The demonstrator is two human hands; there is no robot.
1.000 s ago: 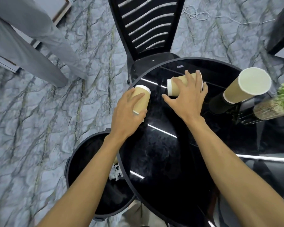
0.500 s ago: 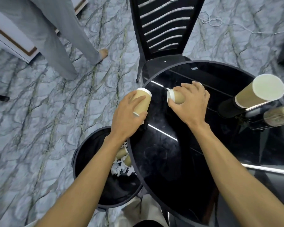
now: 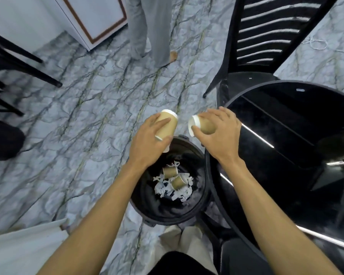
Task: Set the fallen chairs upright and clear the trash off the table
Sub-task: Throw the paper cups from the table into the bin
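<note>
The left cup (image 3: 166,125), a brown paper one with a white rim, is grasped by the left grip (image 3: 147,143): the fingers lie curled over its side and the thumb is under it. This cup is tilted, its rim pointing to the far side, and it hangs in the air above the far left rim of the bin (image 3: 187,214). The right cup (image 3: 204,126) is of the same kind and is grasped from above by the right grip (image 3: 218,135), with the fingers curled round it. It lies sideways in the air with its white rim turned to the left, just left of the edge of the counter (image 3: 286,135) and above the far rim of the bin. The two cups are near each other but apart.

The bin is black and round and stands on the marble floor (image 3: 87,135), just beside the left edge of the black glossy counter. Inside it lie two more brown cups (image 3: 169,172) on top of torn white paper (image 3: 163,188). A black chair (image 3: 266,36) with a slatted back stands upright at the far side of the counter. Farther left, another person's legs (image 3: 153,30) in grey trousers stand on the floor
</note>
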